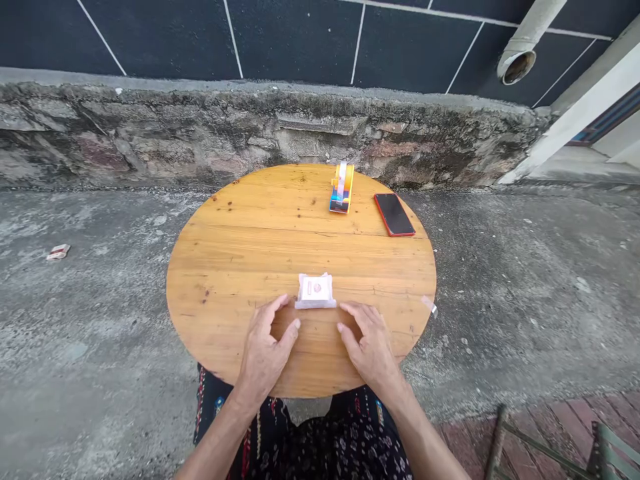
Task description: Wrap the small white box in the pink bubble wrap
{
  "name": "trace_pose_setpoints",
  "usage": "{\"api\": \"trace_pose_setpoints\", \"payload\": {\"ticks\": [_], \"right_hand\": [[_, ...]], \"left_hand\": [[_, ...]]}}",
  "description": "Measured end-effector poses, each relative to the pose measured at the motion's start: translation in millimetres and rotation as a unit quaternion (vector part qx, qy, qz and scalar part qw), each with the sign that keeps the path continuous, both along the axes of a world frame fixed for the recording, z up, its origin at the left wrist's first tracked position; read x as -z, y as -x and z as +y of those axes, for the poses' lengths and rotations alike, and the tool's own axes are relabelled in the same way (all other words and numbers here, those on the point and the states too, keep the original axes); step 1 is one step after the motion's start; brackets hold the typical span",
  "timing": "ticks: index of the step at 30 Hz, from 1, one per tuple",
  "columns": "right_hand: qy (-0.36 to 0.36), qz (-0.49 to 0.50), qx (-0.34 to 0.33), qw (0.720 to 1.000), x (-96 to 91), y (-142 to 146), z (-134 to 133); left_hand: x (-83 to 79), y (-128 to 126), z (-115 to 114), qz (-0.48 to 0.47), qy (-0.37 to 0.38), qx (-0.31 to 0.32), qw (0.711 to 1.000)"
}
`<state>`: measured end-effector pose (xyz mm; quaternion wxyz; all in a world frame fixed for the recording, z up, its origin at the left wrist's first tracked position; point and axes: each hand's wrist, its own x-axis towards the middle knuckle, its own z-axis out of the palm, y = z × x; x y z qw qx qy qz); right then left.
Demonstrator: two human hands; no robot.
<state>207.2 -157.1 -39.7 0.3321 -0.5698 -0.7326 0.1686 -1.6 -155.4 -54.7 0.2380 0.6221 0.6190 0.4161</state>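
A small white box (317,289) wrapped in pale, translucent plastic lies flat near the front of the round wooden table (240,267). Some print and a round mark show on its top. To its lower left, my left hand (267,343) rests by the tabletop with thumb and fingers apart, holding nothing. My right hand (367,340) mirrors it at the lower right of the box, fingers apart too. Both hands are close to the box, and neither appears to grip it.
Toward the table's back stands a yellow and blue tape dispenser (342,189). Right of it lies a phone (395,215) with a red edge. A strip of clear tape (429,305) hangs at the right rim. A stone wall base (225,133) runs behind; a chair (545,447) is lower right.
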Motion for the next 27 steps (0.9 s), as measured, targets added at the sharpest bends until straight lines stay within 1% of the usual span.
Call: {"api": "trace_pose_setpoints", "payload": {"ticks": [3, 10, 20, 23, 27], "right_hand": [[0.009, -0.005, 0.007, 1.0, -2.3, 7, 15], [-0.006, -0.031, 0.012, 0.999, -2.0, 17, 30], [-0.024, -0.062, 0.002, 0.998, -3.4, 21, 42], [-0.016, -0.032, -0.007, 0.999, -1.4, 17, 41], [-0.026, 0.048, -0.012, 0.998, -5.0, 6, 38]], "left_hand": [[-1.7, -6, 8, -0.003, 0.013, 0.011, 1.0], [-6.0, -14, 19, 0.014, -0.027, 0.032, 0.999], [-5.2, -21, 30, 0.005, -0.054, 0.009, 0.998], [-4.5, -20, 29, 0.005, -0.059, 0.009, 0.998], [-4.7, -19, 27, 0.001, -0.063, 0.01, 0.998]]}}
